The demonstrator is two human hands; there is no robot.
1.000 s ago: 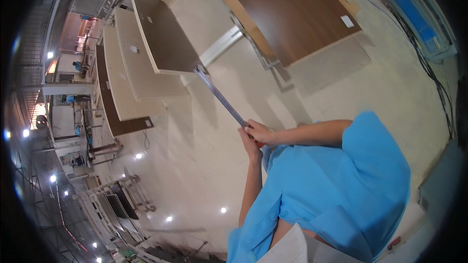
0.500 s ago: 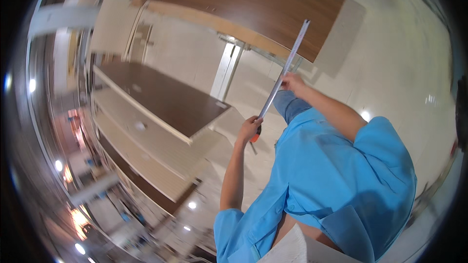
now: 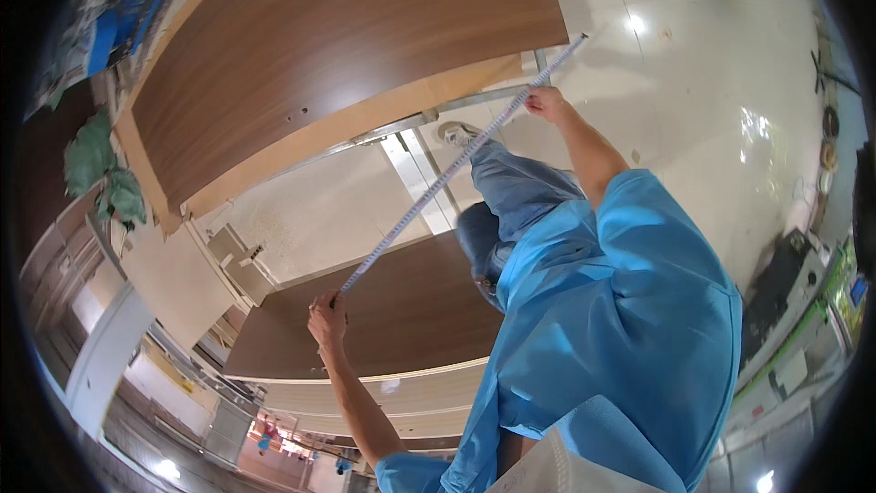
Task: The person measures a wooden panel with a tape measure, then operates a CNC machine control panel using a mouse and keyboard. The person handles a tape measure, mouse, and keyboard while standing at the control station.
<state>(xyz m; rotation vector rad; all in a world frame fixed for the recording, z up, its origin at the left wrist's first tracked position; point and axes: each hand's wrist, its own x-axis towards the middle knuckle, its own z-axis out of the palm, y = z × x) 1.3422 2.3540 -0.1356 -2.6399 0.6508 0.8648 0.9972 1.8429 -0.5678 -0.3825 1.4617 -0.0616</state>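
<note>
While both arms reach out, left hand (image 3: 326, 321) and right hand (image 3: 546, 103), each grip closed on the long steel ruler (image 3: 456, 164).

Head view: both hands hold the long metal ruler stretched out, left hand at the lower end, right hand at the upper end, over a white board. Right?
Not quite. The head view shows the board under the ruler is dark brown wood-grain, not white. The rest holds: the left hand grips the lower end and the right hand holds near the upper end.
</note>
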